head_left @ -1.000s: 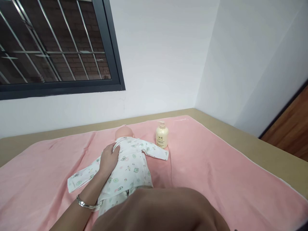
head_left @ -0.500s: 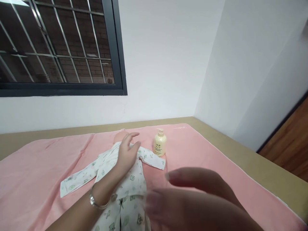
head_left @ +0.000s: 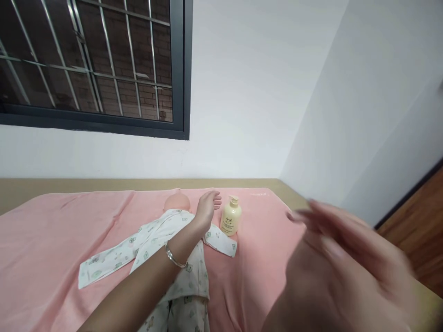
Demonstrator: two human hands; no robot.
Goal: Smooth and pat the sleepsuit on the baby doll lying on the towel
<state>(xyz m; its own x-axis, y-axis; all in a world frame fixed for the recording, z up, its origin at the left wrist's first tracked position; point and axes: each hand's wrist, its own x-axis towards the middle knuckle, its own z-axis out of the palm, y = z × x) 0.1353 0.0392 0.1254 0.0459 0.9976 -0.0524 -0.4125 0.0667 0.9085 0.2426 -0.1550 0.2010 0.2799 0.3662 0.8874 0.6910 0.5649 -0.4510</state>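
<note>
A baby doll in white printed clothes [head_left: 166, 235] lies on its back on a pink sheet, its bald head [head_left: 177, 202] toward the wall. Over the doll's chest reaches my left arm, with a silver bracelet at the wrist. My left hand [head_left: 206, 210] is open beside the doll's head, fingers pointing at a pale yellow pump bottle [head_left: 231, 216] without visibly gripping it. The bottle stands upright by the doll's sleeve [head_left: 221, 241]. Close to the camera at the right, my right hand [head_left: 360, 263] is raised and blurred, its fingers stretched out and apparently holding nothing.
The pink sheet [head_left: 86, 230] covers most of a tan surface [head_left: 104, 183] that meets white walls at the back and right. A barred, dark-framed window [head_left: 182, 92] is at the upper left. Brown wood panelling [head_left: 415, 240] shows at the right edge.
My left hand has moved right, from above the doll's upper body toward the pump bottle. My right hand has swung right and up, away from the doll. The camera view has shifted slightly.
</note>
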